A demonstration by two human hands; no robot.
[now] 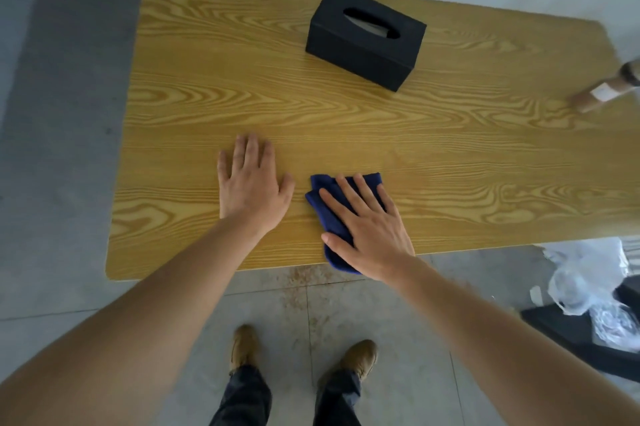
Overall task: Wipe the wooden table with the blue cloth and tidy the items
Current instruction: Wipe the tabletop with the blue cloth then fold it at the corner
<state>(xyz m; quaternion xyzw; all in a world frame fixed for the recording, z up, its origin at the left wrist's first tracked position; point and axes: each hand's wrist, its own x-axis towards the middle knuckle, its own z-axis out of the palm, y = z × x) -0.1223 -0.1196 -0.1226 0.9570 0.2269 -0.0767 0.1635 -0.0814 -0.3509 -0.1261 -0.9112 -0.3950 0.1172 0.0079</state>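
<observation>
One blue cloth (332, 214), bunched, lies near the front edge of the wooden counter (346, 120), lower corner reaching that edge. Soft, light, floppy by my guess; it'll bunch and slide easily on this smooth top, so best handled with a flat palm pressing its middle, not pinched at a corner. My right hand (370, 235) is doing that: fingers (346, 197) spread flat on top, released, not gripping, just pressing down. My left hand (252, 186) rests just beside the cloth, apart from it, palm flat on bare wood, fingers extended, holding nothing. Black tissue box (367, 37) stands further back, well apart from both hands, sitting askew to the edges; likely light and stiff. Blurred brown stick-like object (606, 93) at the right edge, cannot tell what. Wiping step seems underway; tidying not yet done.
</observation>
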